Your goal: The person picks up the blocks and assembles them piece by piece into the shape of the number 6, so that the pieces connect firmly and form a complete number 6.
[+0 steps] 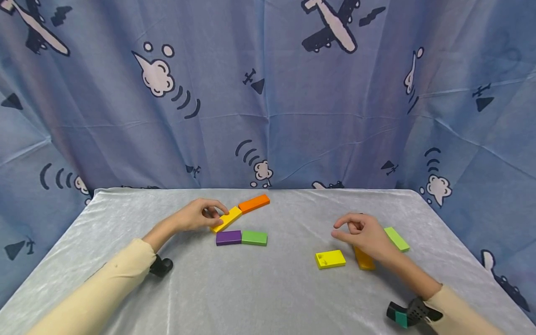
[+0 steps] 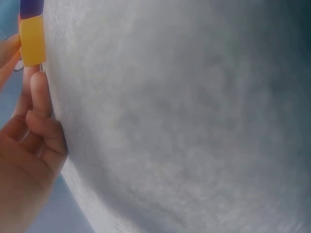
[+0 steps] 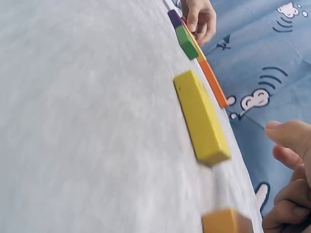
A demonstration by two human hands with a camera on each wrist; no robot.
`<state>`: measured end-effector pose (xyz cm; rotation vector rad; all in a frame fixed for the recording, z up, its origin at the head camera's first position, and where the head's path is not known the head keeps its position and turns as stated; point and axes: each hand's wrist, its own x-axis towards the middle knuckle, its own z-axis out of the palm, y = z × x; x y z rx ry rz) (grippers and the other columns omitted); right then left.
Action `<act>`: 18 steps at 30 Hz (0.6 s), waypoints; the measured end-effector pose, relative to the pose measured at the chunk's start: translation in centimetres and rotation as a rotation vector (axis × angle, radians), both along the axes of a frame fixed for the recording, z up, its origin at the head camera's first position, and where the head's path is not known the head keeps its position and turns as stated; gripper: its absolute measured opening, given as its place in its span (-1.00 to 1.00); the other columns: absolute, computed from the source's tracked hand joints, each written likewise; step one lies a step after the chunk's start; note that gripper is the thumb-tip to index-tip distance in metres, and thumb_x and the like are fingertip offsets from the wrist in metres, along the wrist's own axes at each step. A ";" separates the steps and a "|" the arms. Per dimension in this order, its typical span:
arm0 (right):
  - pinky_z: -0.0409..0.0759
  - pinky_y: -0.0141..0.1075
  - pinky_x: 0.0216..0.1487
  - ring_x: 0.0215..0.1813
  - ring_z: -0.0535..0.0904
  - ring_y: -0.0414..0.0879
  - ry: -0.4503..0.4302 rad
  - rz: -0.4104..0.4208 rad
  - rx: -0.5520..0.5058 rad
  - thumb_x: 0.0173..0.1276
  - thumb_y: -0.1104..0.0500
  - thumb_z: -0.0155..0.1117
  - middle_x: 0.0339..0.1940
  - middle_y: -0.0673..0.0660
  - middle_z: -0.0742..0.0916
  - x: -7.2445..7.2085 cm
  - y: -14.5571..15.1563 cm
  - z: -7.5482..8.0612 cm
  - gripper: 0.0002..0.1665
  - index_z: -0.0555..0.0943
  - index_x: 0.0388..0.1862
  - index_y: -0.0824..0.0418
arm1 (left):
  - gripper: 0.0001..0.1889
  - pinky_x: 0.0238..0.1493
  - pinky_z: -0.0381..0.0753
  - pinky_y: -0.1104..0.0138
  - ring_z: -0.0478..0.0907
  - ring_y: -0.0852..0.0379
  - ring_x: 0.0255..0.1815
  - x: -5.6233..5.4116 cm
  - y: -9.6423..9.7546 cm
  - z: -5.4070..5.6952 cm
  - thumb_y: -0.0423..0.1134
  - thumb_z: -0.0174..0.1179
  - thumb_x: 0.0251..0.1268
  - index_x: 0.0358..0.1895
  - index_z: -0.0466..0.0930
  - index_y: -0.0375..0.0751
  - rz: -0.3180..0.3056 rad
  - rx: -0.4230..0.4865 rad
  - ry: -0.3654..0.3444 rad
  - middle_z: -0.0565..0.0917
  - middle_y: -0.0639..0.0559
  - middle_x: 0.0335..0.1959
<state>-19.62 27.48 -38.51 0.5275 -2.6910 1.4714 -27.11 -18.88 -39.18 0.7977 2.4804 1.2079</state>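
Blue curtain [image 1: 268,93] printed with airplanes and clouds hangs behind a table [image 1: 268,298] draped in pale grey cloth, whose far edge runs straight across beneath it. From the left, a cream sleeve [image 1: 100,284] with a black wrist strap [image 1: 161,266] reaches inward to the left hand [image 1: 194,215]. Its thumb and fingers are drawn narrow, pinching a golden-yellow block [image 1: 229,218] that slants away toward the far right. Just in front of that hand's block, nearer the viewer, a purple block [image 1: 228,237] lies end to end with a green block [image 1: 254,238]. At the golden-yellow block's far end, meeting it, an orange block [image 1: 254,204] continues the slant, near the table's far edge.

Rightward, a broad stretch of cloth separates this group from a bright yellow block [image 1: 331,259], which lies just in front and to the left of the right hand [image 1: 366,237]. That hand holds nothing; its thumb and index finger curve with a gap between their tips, pointing left. An amber block [image 1: 365,261] sits partly hidden beneath it; whether they touch cannot be told. Just beyond, a lime block [image 1: 397,239] lies aslant, with cloth continuing to the table's right edge.
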 end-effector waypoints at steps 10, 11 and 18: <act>0.23 -0.30 -0.60 -0.62 0.12 -0.21 -0.024 -0.049 0.080 0.26 0.11 0.56 -0.63 -0.04 0.23 1.2 3.6 -0.1 -0.61 0.68 -0.05 0.29 | -0.75 -0.22 0.62 0.24 0.62 0.01 -0.27 0.0 0.0 0.0 -0.39 0.32 0.38 0.08 0.68 -0.28 -0.003 -0.009 0.005 0.69 -0.05 -0.27; 0.23 -0.31 -0.61 -0.62 0.13 -0.22 -0.027 -0.044 0.087 0.25 0.10 0.57 -0.63 -0.05 0.23 1.3 3.9 -0.1 -0.60 0.68 -0.03 0.28 | -0.75 -0.22 0.62 0.24 0.62 0.01 -0.27 0.0 0.0 0.0 -0.38 0.32 0.38 0.08 0.68 -0.28 -0.003 -0.009 0.005 0.69 -0.05 -0.27; 0.21 -0.29 -0.66 -0.65 0.13 -0.17 -0.003 0.045 0.105 0.18 0.25 0.59 -0.64 -0.01 0.23 2.1 6.0 -0.2 -0.48 0.64 0.11 0.33 | -0.74 -0.20 0.63 0.23 0.63 0.01 -0.26 0.0 0.1 0.1 -0.38 0.32 0.38 0.09 0.68 -0.28 -0.002 -0.005 0.008 0.70 -0.05 -0.26</act>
